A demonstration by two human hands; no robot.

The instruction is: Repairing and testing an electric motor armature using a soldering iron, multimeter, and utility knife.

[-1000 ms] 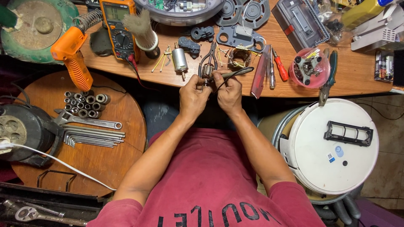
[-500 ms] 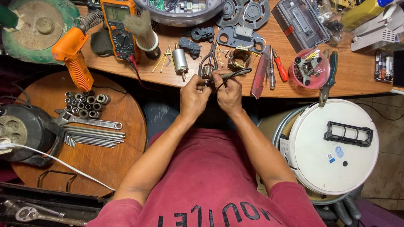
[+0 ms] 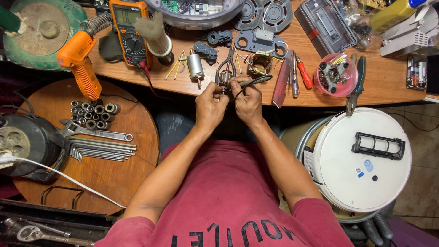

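My left hand (image 3: 210, 106) and my right hand (image 3: 247, 103) meet at the front edge of the wooden workbench (image 3: 388, 84). Between the fingertips sits a small motor armature (image 3: 224, 79) with copper windings, pinched by my left hand. My right hand grips a thin black-handled tool (image 3: 254, 82) whose handle curves off to the right, its tip at the armature. Pliers (image 3: 228, 61) lie on the bench just behind the armature. A small silver motor (image 3: 195, 66) lies to the left of them.
An orange multimeter (image 3: 130, 28), orange heat gun (image 3: 80, 61) and brush (image 3: 155, 36) lie at back left. Screwdrivers (image 3: 302, 73), a pink bowl (image 3: 336, 75) of parts and cutters (image 3: 357, 82) sit right. A round stool (image 3: 137, 178) holds sockets, wrench and hex keys. A white robot vacuum (image 3: 361, 160) lies right.
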